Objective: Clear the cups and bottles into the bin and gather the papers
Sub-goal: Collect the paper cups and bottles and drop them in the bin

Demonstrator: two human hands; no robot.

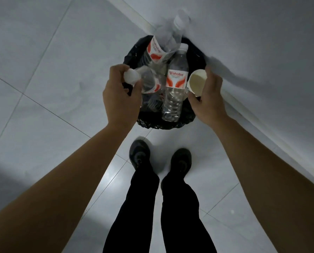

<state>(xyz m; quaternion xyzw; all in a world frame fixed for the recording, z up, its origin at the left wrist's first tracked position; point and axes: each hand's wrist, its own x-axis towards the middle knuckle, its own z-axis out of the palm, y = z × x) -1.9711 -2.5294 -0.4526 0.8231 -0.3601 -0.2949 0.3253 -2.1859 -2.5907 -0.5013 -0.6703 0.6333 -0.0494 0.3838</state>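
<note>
Left hand point(122, 94) gripping clear bottle point(148, 81) over bin point(163, 126) | right hand point(209, 95) gripping paper cup point(197, 83) | best releasing inside rim

The bin point(163, 125) is lined in glossy black. The central bottle point(176, 83) is clear, with a white cap and a white label bearing red lettering and 2 orange-red swirls. The upper bottle point(157, 52) and the left bottle point(149, 82) show the same white and orange-red pattern. The cup point(197, 84) is cream inside with a white rim. The floor point(52, 70) is pale grey tile crossed by thin darker lines, and the wall point(262, 42) is plain white. The trousers point(141, 207) are black and the 2 shoes point(139, 154) dark grey.
</note>
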